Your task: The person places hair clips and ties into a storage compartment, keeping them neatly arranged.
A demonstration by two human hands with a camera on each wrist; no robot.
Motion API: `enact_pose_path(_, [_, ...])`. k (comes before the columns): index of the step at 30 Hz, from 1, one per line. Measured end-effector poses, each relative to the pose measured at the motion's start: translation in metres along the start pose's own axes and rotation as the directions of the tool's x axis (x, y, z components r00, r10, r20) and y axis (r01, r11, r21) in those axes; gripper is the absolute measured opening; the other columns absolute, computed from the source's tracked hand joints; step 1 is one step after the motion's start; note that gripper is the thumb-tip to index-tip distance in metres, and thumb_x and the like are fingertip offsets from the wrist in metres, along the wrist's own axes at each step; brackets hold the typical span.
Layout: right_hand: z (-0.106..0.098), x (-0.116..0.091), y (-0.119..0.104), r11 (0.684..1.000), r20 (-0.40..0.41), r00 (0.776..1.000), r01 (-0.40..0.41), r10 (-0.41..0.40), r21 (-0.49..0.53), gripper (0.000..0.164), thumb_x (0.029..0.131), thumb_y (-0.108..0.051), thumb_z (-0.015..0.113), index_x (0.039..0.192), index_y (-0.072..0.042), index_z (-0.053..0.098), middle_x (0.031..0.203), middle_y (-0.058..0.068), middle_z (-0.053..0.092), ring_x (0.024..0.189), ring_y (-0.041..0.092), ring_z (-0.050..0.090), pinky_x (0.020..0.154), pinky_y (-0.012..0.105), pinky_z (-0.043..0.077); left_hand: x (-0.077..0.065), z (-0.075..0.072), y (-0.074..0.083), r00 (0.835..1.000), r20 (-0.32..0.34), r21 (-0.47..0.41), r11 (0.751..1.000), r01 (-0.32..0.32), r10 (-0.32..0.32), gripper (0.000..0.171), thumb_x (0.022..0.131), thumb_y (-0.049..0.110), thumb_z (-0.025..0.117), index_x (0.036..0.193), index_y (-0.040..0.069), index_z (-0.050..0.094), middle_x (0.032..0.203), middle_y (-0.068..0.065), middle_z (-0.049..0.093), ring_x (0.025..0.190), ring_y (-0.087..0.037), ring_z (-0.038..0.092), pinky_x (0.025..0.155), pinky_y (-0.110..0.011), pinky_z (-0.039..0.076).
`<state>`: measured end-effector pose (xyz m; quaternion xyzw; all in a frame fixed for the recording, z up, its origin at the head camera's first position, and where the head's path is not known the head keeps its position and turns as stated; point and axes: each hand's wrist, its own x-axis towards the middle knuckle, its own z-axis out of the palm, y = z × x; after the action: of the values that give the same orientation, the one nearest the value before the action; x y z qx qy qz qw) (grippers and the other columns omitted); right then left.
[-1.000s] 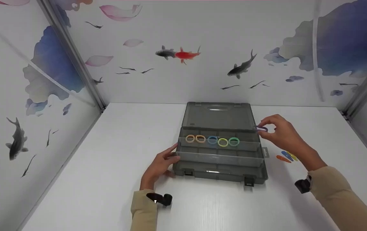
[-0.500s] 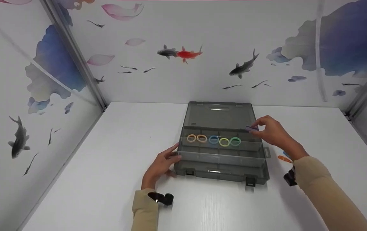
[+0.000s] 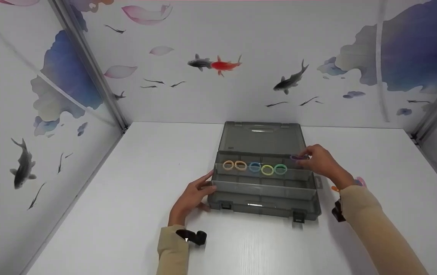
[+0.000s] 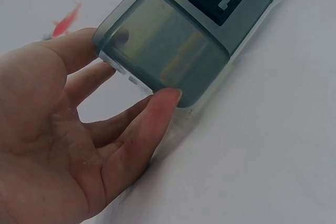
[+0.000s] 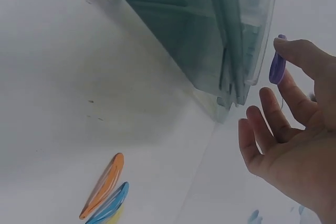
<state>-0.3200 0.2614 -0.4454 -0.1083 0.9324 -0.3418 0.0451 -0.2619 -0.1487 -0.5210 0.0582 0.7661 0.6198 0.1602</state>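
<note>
one right grip [image 3: 320, 163], pinching a purple ring [image 3: 296, 157] at the right rear of a grey box [image 3: 264, 211]; left of it, five rings [image 3: 250, 167], their row running leftward; farther left, left grip [image 3: 191, 197], holding the box's left side.

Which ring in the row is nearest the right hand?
The green ring, at the row's right end; yellow, blue and orange ones lie farther left.

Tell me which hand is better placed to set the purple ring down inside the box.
Right, I'd judge: the right hand pinches the purple ring near the back right corner of the gray organizer box; the left hand holds the box's left side.
</note>
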Motion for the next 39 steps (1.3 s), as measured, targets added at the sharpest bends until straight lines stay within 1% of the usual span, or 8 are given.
enact_pose_path(4, [0.004, 0.001, 0.003, 1.000, -0.008, 1.000, 0.012, -0.012, -0.010, 0.029, 0.095, -0.015, 0.068, 0.111, 0.009, 0.069, 0.127, 0.033, 0.050, 0.103, 0.035, 0.054, 0.077, 0.041, 0.050, 0.000, 0.000, 0.001, 1.000, -0.004, 0.008, 1.000, 0.000, 0.000, 0.064, 0.098, 0.033, 0.065, 0.155, 0.033, 0.037, 0.157, -0.021, 0.039, 0.138, -0.038, 0.049, 0.061, -0.034, 0.060])
enact_pose_path(10, [0.007, -0.001, 0.004, 1.000, 0.001, 1.000, 0.013, -0.013, -0.006, 0.032, 0.094, -0.014, 0.068, 0.114, 0.011, 0.067, 0.126, 0.034, 0.047, 0.102, 0.037, 0.058, 0.073, 0.037, 0.056, 0.001, 0.001, 0.002, 1.000, -0.004, 0.017, 1.000, -0.003, 0.003, 0.063, 0.098, 0.032, 0.065, 0.155, 0.032, 0.038, 0.156, -0.022, 0.040, 0.137, -0.038, 0.050, 0.061, -0.034, 0.060])
enact_pose_path(13, [0.007, -0.001, 0.006, 1.000, -0.001, 1.000, 0.010, -0.010, -0.008, 0.035, 0.094, -0.017, 0.069, 0.116, 0.011, 0.066, 0.127, 0.034, 0.048, 0.105, 0.040, 0.056, 0.077, 0.042, 0.056, 0.002, 0.000, 0.001, 1.000, -0.002, 0.009, 1.000, -0.003, 0.003, 0.063, 0.098, 0.032, 0.065, 0.155, 0.033, 0.038, 0.156, -0.022, 0.040, 0.137, -0.038, 0.050, 0.061, -0.034, 0.060])
enact_pose_path(17, [0.006, -0.001, 0.009, 1.000, 0.017, 1.000, -0.009, 0.009, 0.009, 0.046, 0.094, -0.021, 0.070, 0.127, 0.010, 0.061, 0.133, 0.035, 0.047, 0.119, 0.047, 0.052, 0.089, 0.052, 0.054, 0.002, 0.001, 0.001, 1.000, -0.002, 0.006, 1.000, -0.005, 0.005, 0.064, 0.098, 0.032, 0.065, 0.155, 0.032, 0.038, 0.157, -0.022, 0.039, 0.138, -0.038, 0.049, 0.061, -0.034, 0.060])
enact_pose_path(20, [0.002, -0.002, 0.011, 0.999, 0.033, 0.999, -0.027, 0.026, 0.030, 0.054, 0.095, -0.026, 0.070, 0.135, 0.008, 0.057, 0.141, 0.034, 0.044, 0.130, 0.050, 0.045, 0.097, 0.058, 0.050, 0.002, 0.001, 0.002, 1.000, -0.003, 0.006, 1.000, -0.003, 0.003, 0.063, 0.098, 0.033, 0.065, 0.155, 0.033, 0.038, 0.157, -0.022, 0.038, 0.139, -0.039, 0.048, 0.061, -0.034, 0.060])
enact_pose_path(24, [-0.005, -0.006, 0.014, 0.996, 0.028, 0.998, -0.051, 0.049, 0.066, 0.059, 0.095, -0.033, 0.070, 0.138, 0.004, 0.055, 0.148, 0.032, 0.039, 0.137, 0.051, 0.037, 0.103, 0.062, 0.044, 0.002, 0.001, 0.003, 1.000, -0.011, 0.006, 1.000, 0.009, -0.009, 0.062, 0.098, 0.033, 0.065, 0.154, 0.036, 0.038, 0.157, -0.020, 0.038, 0.140, -0.039, 0.046, 0.060, -0.034, 0.060])
enact_pose_path(31, [-0.015, -0.024, 0.022, 0.995, -0.028, 0.997, -0.063, 0.066, 0.079, 0.059, 0.096, -0.041, 0.067, 0.137, 0.000, 0.057, 0.150, 0.030, 0.038, 0.138, 0.049, 0.038, 0.107, 0.064, 0.041, 0.000, 0.001, 0.002, 1.000, -0.019, 0.007, 1.000, 0.021, -0.021, 0.062, 0.098, 0.033, 0.065, 0.155, 0.036, 0.038, 0.158, -0.021, 0.037, 0.142, -0.041, 0.043, 0.060, -0.034, 0.060])
enact_pose_path(39, [-0.026, -0.055, 0.032, 0.972, -0.157, 0.980, -0.089, 0.125, 0.219, 0.066, 0.096, -0.050, 0.064, 0.140, -0.002, 0.054, 0.148, 0.027, 0.045, 0.140, 0.046, 0.037, 0.112, 0.065, 0.034, 0.001, 0.000, 0.001, 1.000, -0.012, 0.004, 1.000, 0.006, -0.005, 0.063, 0.098, 0.034, 0.065, 0.155, 0.035, 0.038, 0.158, -0.022, 0.037, 0.141, -0.041, 0.044, 0.062, -0.035, 0.060])
